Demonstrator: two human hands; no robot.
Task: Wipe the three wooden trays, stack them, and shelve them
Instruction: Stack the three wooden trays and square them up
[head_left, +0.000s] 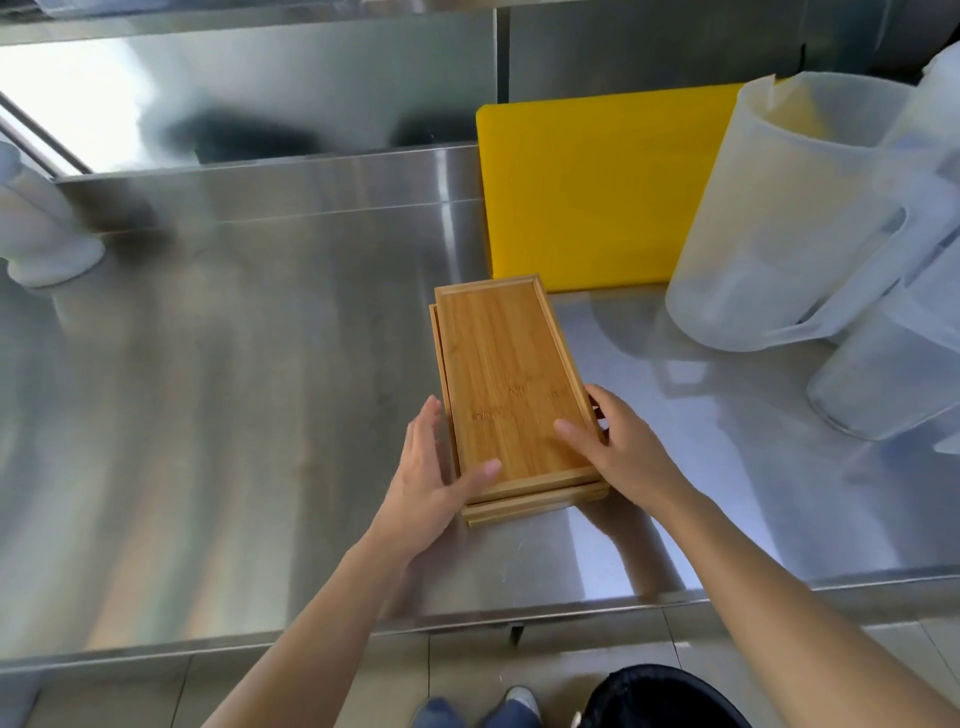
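Observation:
A stack of wooden trays (506, 374) lies on the steel counter (234, 415), long side pointing away from me. The top tray sits slightly skewed on the ones below, whose edges show at the left and near end. My left hand (434, 483) grips the stack's near left corner, thumb on the top tray's floor and fingers along the left side. My right hand (618, 447) holds the near right edge, thumb resting inside the top tray. No cloth is in view.
A yellow cutting board (587, 192) lies just behind the stack. Two translucent plastic jugs (779, 218) (893, 364) stand at the right. A white container (41, 234) sits at the far left. A steel backsplash rises behind the counter. The counter's front edge is near my body.

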